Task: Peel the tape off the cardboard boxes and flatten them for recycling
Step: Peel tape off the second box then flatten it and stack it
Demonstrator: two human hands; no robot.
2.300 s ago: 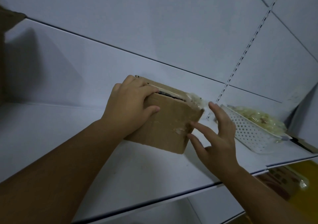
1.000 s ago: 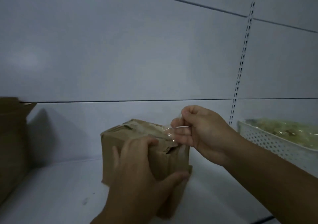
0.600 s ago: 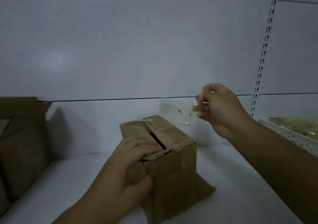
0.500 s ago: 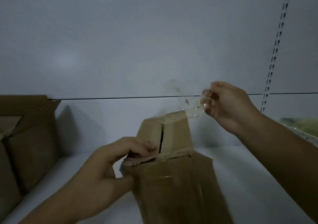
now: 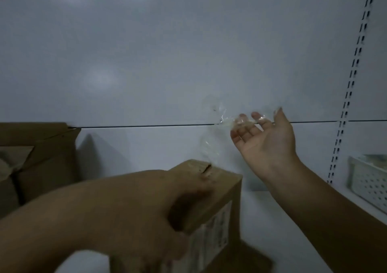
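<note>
Tape (image 5: pixel 225 120), seemingly weightless and sticky, clings to the spread fingers of my right grip (image 5: pixel 266 141) above the shelf (image 5: pixel 274 228); my left grip (image 5: pixel 167 207) clamps the stiff-looking cardboard box (image 5: pixel 222 191) at its top edge, a sound hold.

White label (image 5: pixel 217 233) on the cardboard box (image 5: pixel 224 181), print unreadable

The white shelf (image 5: pixel 272 220) before me carries a brown box (image 5: pixel 217 191) at centre, a larger open carton (image 5: pixel 46 163) at far left and a white perforated basket (image 5: pixel 368 180) at far right.
</note>
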